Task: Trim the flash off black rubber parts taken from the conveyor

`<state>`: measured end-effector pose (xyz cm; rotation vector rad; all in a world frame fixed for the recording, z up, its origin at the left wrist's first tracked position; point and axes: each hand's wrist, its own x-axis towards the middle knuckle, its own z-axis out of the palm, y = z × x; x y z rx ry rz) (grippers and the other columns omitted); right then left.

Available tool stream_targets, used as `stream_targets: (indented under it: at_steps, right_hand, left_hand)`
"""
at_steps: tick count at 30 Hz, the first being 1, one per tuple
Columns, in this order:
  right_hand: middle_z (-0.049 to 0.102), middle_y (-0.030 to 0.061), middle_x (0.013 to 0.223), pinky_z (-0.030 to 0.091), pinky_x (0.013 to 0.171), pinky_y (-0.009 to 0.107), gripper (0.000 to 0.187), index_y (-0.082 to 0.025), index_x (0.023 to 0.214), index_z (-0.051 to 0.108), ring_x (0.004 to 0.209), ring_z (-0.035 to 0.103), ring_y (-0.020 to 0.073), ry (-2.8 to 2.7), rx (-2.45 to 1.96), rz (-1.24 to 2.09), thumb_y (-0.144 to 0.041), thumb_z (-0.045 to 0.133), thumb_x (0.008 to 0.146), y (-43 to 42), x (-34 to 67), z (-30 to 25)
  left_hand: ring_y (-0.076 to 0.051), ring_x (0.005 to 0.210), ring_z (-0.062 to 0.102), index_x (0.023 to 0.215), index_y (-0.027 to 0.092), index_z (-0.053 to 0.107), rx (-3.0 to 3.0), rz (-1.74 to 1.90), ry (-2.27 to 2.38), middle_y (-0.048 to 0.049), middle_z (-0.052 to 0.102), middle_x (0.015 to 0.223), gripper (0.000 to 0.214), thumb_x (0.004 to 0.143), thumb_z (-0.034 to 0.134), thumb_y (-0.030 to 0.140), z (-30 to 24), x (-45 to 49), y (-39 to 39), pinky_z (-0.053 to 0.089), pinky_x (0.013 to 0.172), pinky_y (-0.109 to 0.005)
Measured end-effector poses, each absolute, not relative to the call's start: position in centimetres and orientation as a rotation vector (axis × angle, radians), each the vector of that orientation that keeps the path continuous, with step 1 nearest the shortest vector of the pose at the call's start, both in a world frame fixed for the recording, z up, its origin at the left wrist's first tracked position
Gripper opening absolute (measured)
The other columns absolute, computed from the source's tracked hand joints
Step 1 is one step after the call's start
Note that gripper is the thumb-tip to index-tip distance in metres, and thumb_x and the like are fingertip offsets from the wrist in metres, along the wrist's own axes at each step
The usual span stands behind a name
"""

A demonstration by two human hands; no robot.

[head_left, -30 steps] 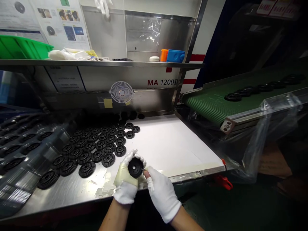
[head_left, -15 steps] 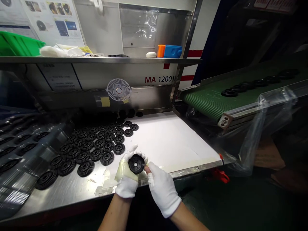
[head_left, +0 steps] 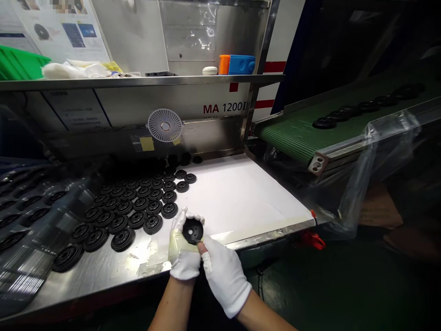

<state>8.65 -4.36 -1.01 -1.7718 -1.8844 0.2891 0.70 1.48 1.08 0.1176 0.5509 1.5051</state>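
Observation:
My left hand (head_left: 184, 254), in a white glove with a clear-taped palm, holds a black ribbed rubber disc (head_left: 193, 231) with a central hole. My right hand (head_left: 223, 277), also white-gloved, pinches a small thin blade (head_left: 199, 241) against the disc's edge. The blade is partly hidden and too small to make out clearly. Both hands are over the front edge of a stainless steel table (head_left: 103, 271). Just left of them lie rows of similar black discs (head_left: 153, 224).
A white sheet (head_left: 241, 197) covers the table's right part. A clear plastic tray (head_left: 41, 220) of discs sits at left. At right, a green conveyor belt (head_left: 292, 133) carries a line of discs, with plastic film (head_left: 365, 184) hanging beside it. A small fan (head_left: 165, 125) stands below a steel shelf (head_left: 138, 82).
The whole scene has shifted slightly left and up in view as my head moved. Both hands stay on the disc, and my right hand sits closer to my left.

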Motion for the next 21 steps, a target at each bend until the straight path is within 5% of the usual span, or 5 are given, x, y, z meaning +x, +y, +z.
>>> stream_targets:
  at_steps: [8, 16, 21]
  right_hand:
    - [0.064, -0.0019, 0.070, 0.027, 0.053, 0.027, 0.024, -0.024, 0.082, 0.055, 0.059, 0.058, 0.0145, -1.870, -1.751, 0.269, -0.030, 0.034, 0.093, -4.2, 9.4, -1.2]
    - [0.063, -0.0016, 0.067, 0.026, 0.053, 0.028, 0.024, -0.023, 0.081, 0.055, 0.058, 0.057, 0.0150, -1.870, -1.797, 0.245, -0.030, 0.034, 0.092, -4.6, 9.0, -1.5]
    - [0.063, -0.0016, 0.068, 0.027, 0.053, 0.027, 0.024, -0.023, 0.081, 0.055, 0.059, 0.058, 0.0144, -1.877, -1.768, 0.262, -0.029, 0.035, 0.092, -4.6, 8.8, -1.2]
  left_hand:
    - [-0.023, 0.084, 0.062, 0.108, 0.015, 0.058, 0.257, 1.262, 0.560, -0.0104, 0.063, 0.089, 0.034, 0.075, 0.051, 0.019, 0.6, -0.6, 0.9, 0.052, 0.075, -0.043]
    - [-0.009, 0.061, 0.057, 0.076, 0.017, 0.058, 0.090, 1.388, 0.538, 0.0018, 0.056, 0.063, 0.003, 0.075, 0.060, 0.020, 0.7, 0.4, 1.8, 0.052, 0.066, -0.025]
    - [-0.015, 0.081, 0.062, 0.091, 0.020, 0.061, 0.112, 1.488, 0.557, -0.0015, 0.063, 0.080, 0.017, 0.075, 0.056, 0.016, 0.6, 0.8, 1.4, 0.051, 0.080, -0.033]
